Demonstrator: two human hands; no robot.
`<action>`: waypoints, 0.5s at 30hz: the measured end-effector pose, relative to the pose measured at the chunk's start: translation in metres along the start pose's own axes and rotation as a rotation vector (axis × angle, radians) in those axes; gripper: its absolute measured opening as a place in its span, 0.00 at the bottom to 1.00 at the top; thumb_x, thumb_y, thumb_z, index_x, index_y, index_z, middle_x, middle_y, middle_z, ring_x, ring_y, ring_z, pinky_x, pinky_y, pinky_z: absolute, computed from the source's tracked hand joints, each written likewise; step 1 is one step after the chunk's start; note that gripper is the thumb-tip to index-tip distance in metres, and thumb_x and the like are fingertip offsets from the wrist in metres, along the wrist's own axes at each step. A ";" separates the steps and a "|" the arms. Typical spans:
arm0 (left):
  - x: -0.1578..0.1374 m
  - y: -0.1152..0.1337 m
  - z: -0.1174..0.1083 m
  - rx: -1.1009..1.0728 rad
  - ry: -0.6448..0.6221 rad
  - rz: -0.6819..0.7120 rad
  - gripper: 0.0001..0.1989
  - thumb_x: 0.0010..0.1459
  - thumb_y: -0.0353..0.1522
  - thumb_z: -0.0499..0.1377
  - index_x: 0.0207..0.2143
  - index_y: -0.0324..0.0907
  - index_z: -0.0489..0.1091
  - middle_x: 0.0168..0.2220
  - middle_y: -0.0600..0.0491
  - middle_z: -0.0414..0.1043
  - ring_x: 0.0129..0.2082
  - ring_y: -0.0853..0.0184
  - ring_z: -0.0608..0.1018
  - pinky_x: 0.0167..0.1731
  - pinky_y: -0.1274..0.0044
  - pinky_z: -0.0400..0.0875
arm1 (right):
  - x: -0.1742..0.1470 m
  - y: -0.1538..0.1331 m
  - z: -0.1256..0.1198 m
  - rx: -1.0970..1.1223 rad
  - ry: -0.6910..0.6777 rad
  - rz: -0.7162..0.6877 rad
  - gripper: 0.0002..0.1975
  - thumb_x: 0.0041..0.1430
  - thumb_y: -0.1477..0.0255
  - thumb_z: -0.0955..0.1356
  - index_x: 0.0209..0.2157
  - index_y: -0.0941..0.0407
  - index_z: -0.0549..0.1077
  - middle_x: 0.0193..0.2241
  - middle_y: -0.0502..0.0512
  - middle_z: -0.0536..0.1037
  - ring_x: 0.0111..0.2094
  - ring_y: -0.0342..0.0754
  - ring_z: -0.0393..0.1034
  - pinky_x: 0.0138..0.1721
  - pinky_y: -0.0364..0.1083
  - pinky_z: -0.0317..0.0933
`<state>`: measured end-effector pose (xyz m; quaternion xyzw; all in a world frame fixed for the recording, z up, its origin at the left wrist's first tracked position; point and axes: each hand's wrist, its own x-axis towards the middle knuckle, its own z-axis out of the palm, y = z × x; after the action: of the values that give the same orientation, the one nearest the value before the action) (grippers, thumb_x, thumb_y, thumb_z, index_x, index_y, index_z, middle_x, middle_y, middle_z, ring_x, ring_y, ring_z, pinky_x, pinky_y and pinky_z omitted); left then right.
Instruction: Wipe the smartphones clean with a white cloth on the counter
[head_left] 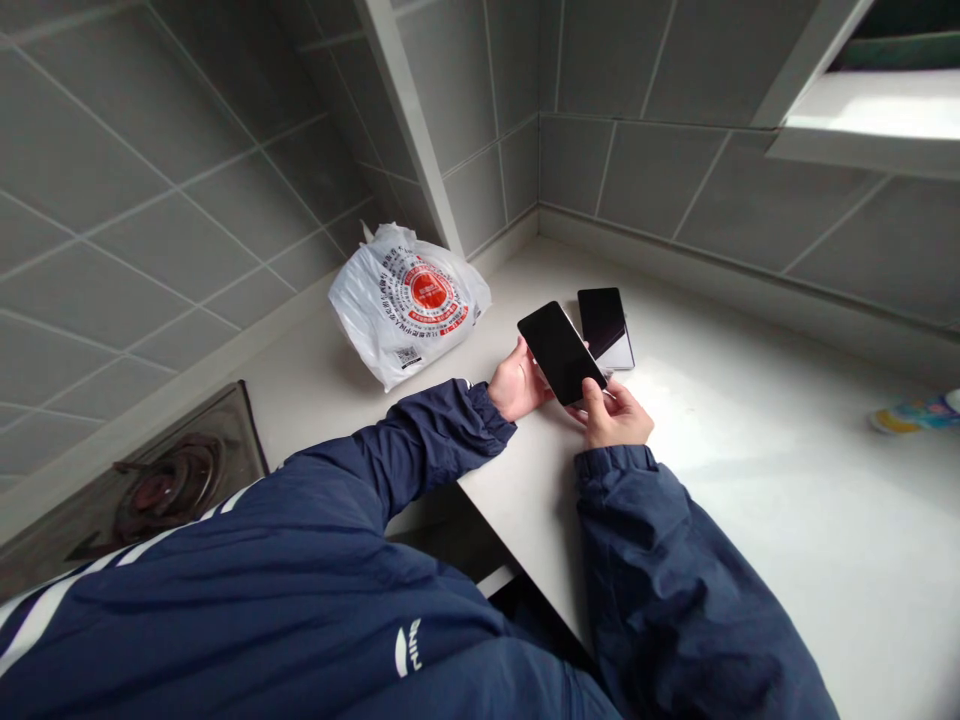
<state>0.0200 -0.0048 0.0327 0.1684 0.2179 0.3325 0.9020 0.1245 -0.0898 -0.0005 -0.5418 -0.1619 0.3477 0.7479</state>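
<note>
A black-screened smartphone is held between my two hands above the counter, its dark face turned up. My left hand supports its left edge from beneath, fingers hidden behind it. With the thumb on the lower right corner of the screen, my right hand grips the phone, its other fingers underneath. Just behind lies a second smartphone on the counter, screen up and reflecting light; the held phone partly covers it.
The white counter runs along grey tiled walls. A white plastic bag with red and black print stands to the left. A gas stove is at the far left, a colourful bottle at the right edge. A dark gap opens below the counter's front edge.
</note>
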 end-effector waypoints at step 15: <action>-0.004 0.009 -0.003 0.001 -0.048 -0.021 0.37 0.72 0.51 0.36 0.66 0.37 0.64 0.56 0.36 0.74 0.54 0.50 0.80 0.61 0.55 0.64 | -0.002 -0.010 -0.004 -0.320 -0.003 -0.134 0.23 0.48 0.51 0.77 0.28 0.60 0.79 0.15 0.46 0.71 0.15 0.38 0.57 0.15 0.40 0.52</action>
<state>0.0116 -0.0003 0.0355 0.1743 0.1980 0.3188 0.9104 0.1288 -0.0955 0.0078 -0.6411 -0.2522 0.2676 0.6736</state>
